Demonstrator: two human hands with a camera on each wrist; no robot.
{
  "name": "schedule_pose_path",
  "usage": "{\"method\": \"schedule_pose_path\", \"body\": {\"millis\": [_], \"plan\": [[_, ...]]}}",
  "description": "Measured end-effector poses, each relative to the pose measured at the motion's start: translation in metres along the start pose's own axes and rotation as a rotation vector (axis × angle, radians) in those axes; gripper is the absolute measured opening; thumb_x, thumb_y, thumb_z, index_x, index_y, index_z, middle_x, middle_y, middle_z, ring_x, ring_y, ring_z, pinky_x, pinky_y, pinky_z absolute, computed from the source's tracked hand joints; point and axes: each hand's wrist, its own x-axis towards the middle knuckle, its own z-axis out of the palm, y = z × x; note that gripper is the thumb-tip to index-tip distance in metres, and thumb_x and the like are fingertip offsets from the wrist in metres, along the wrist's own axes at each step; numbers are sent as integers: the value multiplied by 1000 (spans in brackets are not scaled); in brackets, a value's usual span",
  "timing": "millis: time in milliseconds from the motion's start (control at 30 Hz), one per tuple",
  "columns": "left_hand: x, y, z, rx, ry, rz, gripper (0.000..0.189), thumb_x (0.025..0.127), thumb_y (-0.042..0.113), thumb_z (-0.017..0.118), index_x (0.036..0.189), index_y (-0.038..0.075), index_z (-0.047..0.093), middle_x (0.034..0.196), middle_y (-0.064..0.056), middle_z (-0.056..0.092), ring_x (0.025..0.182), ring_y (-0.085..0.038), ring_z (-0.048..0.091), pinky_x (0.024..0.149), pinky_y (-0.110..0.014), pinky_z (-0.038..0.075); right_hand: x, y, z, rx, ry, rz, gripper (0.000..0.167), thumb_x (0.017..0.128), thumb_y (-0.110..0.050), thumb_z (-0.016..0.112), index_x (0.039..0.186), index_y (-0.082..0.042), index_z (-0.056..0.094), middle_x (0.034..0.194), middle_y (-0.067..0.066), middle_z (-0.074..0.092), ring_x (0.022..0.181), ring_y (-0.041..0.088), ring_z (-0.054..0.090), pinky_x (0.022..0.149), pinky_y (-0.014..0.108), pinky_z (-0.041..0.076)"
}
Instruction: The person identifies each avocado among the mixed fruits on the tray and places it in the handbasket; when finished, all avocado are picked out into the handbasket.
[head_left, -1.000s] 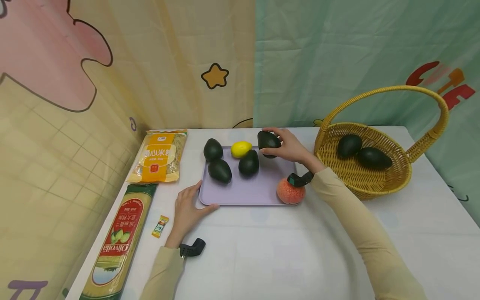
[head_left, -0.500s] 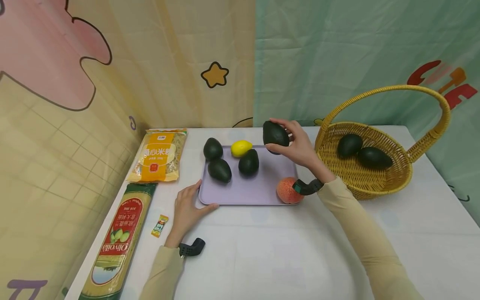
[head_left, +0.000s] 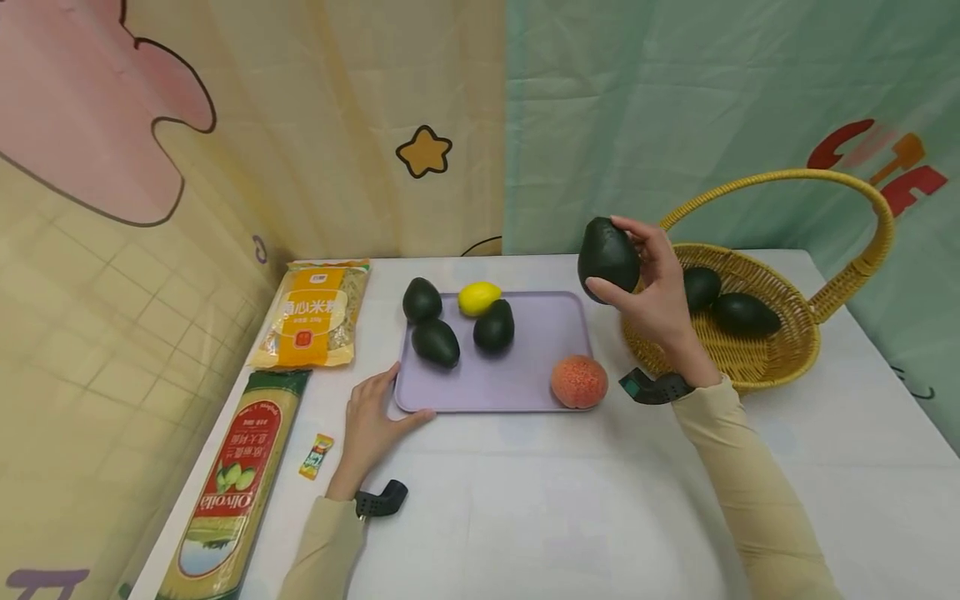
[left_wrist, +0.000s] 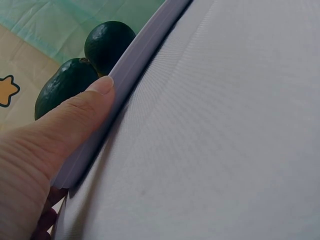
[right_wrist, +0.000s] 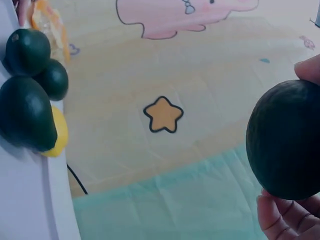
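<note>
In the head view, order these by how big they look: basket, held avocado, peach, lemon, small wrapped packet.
1. Basket
2. Held avocado, perhaps enlarged by nearness
3. Peach
4. Lemon, small wrapped packet: too alike to rank

Six dark green avocados (head_left: pixel 493 327) were counted: three at the tray (head_left: pixel 517 387), two in the basket (head_left: pixel 738 358) and one held in the right hand (head_left: pixel 660 292). One lemon (head_left: pixel 478 298) and one peach (head_left: pixel 579 382) were also counted, by which the fruit was brought to eight. One tray, one basket and one white table (head_left: pixel 525 517) were seen. Three packets were tallied: one orange-labelled bag (head_left: pixel 311 317), one long red-labelled pack (head_left: pixel 232 492) and one small sachet (head_left: pixel 316 456). Two hands, the left hand (head_left: pixel 369 425) included, two black wrist devices (head_left: pixel 381 500) and two beige sleeves (head_left: pixel 750 483) were shown.
</note>
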Motion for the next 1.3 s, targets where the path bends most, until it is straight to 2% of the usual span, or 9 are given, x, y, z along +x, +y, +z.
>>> {"method": "schedule_pose_path", "body": {"millis": [200, 433, 567, 700, 867, 933, 1033, 1167, 1300], "plan": [[-1, 0, -1, -4, 0, -1, 98, 68, 53, 80, 145, 11, 39, 140, -15, 42, 127, -33, 29, 104, -50, 24, -7, 16, -28, 26, 151, -77, 64, 74, -12, 78, 128, 4, 49, 120, 8, 51, 98, 21, 50, 83, 25, 46], [-1, -1, 0, -11, 4, 11, 98, 68, 55, 79, 145, 11, 39, 140, -15, 42, 128, -33, 29, 104, -50, 23, -15, 36, -58, 129, 323, -96, 64, 72, -9, 75, 128, 1, 46, 112, 14, 49, 102, 28, 50, 81, 29, 46], [-1, -2, 0, -16, 5, 15, 99, 68, 55, 79, 145, 10, 39, 140, -16, 42, 128, -33, 29, 104, -50, 23, -20, 40, -70, 123, 365, -81, 62, 73, -8, 73, 128, -1, 44, 110, 14, 48, 102, 28, 50, 80, 29, 46], [-2, -2, -1, -17, 4, 15, 99, 68, 54, 80, 145, 9, 39, 140, -16, 42, 128, -33, 28, 104, -50, 22, -24, 44, -84, 42, 365, -15, 60, 76, -6, 70, 130, -4, 44, 111, 12, 47, 98, 24, 53, 78, 25, 47], [-1, -1, -1, -16, 6, 26, 98, 68, 52, 81, 145, 8, 39, 140, -17, 42, 127, -34, 29, 104, -51, 22, -22, 46, -99, -237, 289, 214, 62, 81, -13, 70, 136, -16, 41, 112, 2, 46, 92, 14, 54, 74, 21, 45], [-1, -1, -2, -18, 11, 28, 97, 68, 51, 81, 145, 8, 39, 139, -17, 43, 127, -34, 29, 103, -51, 23, -17, 47, -103, -376, 203, 338, 66, 83, -22, 71, 139, -23, 38, 114, 2, 46, 91, 13, 53, 73, 22, 43], [-2, 0, -3, -16, 19, 31, 97, 68, 50, 82, 144, 7, 39, 139, -17, 43, 127, -35, 30, 103, -51, 23, -9, 48, -106, -496, 45, 481, 73, 83, -37, 72, 143, -26, 32, 121, 9, 45, 98, 21, 53, 77, 33, 44], [-2, 0, -3, -17, 23, 37, 97, 68, 49, 82, 144, 7, 40, 138, -18, 43, 126, -35, 30, 103, -52, 22, 0, 60, -106, -541, -137, 553, 81, 83, -41, 71, 143, -13, 25, 131, 26, 39, 112, 41, 46, 81, 56, 43], [-2, -1, -1, -20, 22, 45, 96, 68, 49, 82, 144, 7, 40, 138, -19, 44, 126, -36, 30, 103, -52, 23, 4, 75, -105, -569, -240, 560, 81, 83, -33, 72, 142, -5, 24, 131, 32, 37, 113, 47, 42, 82, 61, 41]]}}
